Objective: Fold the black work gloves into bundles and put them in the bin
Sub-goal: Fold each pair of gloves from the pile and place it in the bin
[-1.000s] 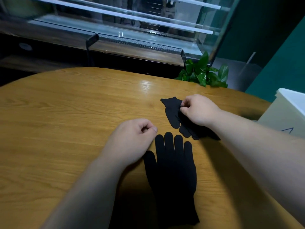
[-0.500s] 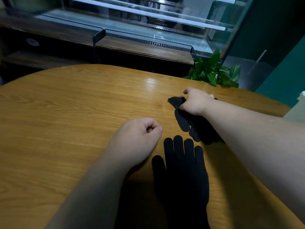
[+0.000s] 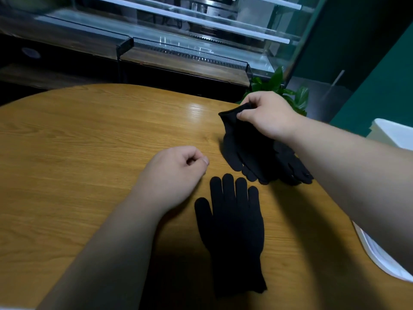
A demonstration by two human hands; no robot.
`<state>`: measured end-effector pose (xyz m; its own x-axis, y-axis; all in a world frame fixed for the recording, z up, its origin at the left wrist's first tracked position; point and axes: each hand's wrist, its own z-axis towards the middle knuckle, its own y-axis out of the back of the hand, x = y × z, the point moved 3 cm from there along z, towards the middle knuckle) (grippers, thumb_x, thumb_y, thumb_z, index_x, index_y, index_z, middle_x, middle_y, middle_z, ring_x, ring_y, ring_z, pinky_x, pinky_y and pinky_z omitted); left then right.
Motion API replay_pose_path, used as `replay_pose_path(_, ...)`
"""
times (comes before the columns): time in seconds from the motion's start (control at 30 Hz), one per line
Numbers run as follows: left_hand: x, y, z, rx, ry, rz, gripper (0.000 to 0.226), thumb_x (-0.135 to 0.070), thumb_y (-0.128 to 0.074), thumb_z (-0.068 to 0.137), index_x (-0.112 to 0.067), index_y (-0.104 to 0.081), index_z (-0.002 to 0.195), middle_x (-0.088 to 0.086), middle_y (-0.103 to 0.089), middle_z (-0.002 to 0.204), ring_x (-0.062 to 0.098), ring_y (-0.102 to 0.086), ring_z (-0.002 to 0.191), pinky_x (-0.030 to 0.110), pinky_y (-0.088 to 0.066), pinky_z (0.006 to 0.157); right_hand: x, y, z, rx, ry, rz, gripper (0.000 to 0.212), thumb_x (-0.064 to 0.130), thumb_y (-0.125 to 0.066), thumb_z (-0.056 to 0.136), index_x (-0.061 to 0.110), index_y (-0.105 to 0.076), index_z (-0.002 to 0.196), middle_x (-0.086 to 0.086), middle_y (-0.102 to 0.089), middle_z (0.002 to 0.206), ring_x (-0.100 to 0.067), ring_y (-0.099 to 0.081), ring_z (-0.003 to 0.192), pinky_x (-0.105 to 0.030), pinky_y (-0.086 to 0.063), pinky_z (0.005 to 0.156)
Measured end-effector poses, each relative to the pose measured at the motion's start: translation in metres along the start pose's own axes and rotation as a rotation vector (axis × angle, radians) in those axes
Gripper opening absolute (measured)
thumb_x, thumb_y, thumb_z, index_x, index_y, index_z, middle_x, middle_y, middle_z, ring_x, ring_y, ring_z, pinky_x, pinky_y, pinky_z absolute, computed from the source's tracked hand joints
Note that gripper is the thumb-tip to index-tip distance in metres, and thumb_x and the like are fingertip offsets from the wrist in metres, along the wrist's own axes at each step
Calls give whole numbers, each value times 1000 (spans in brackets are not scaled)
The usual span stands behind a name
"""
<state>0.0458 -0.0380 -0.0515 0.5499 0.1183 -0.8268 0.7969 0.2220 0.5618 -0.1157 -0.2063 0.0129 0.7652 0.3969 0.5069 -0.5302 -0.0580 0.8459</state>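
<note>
Head view. We see the left hand (image 3: 176,173) and the right hand (image 3: 266,115), both bare. Each continues into a bare, smooth limb: the left forearm (image 3: 107,253) and the right forearm (image 3: 357,171). We note one short, trimmed thumbnail (image 3: 205,161) on the left hand.

The right hand (image 3: 267,115) has lifted the far glove's (image 3: 243,148) cuff off the table (image 3: 89,142).

I get a dim, slightly soft feed: one pale glare patch near the table's (image 3: 67,142) far edge, deep shadow pooling at its near edge, lit shelves (image 3: 223,21) bright behind.
</note>
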Motion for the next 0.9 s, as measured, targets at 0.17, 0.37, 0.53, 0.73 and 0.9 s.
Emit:
replay_pose_path(0.17,-4,6,-9,-12,-15,20,23,-46,-55,93,-32,-68,81,-4,-69,72,18,-65,72,47,-56,75,26,45,-10,-108,33,58,6,17,-70,84,22,-69,81,8,-66,75,-8,-59,65,-21,-46,59)
replay_pose_path(0.37,-3,15,-15,-92,-22,15,21,-45,-56,93,-34,-69,81,-7,-69,71,17,-64,71,42,-55,72,46,70,-44,-19,52,393,16,5,-72,84,17,-64,79,-12,-64,80,-27,-60,69,-41,-57,74)
replay_pose_path(0.53,8,16,-18,-113,-35,29,20,-42,-60,90,-29,-68,76,-5,-68,65,19,-64,69,42,-55,70,29,21,-139,111,215,15,12,15,-74,83,25,-66,80,10,-66,76,0,-58,68,-15,-44,65)
replay_pose_path(0.73,13,4,-28,-63,-53,78,19,-40,-60,88,-27,-67,76,-8,-67,64,16,-63,66,37,-54,68,-11,-47,-219,167,306,100,9,22,-63,77,28,-64,84,18,-63,88,1,-59,89,-18,-44,79)
replay_pose_path(0.9,10,-9,-42,-9,-86,163,23,-40,-60,91,-23,-68,77,-12,-63,64,6,-52,56,27,-42,59,-20,-63,-244,-1,317,251,17,13,-61,75,28,-60,84,17,-67,103,-6,-63,108,-19,-45,93)
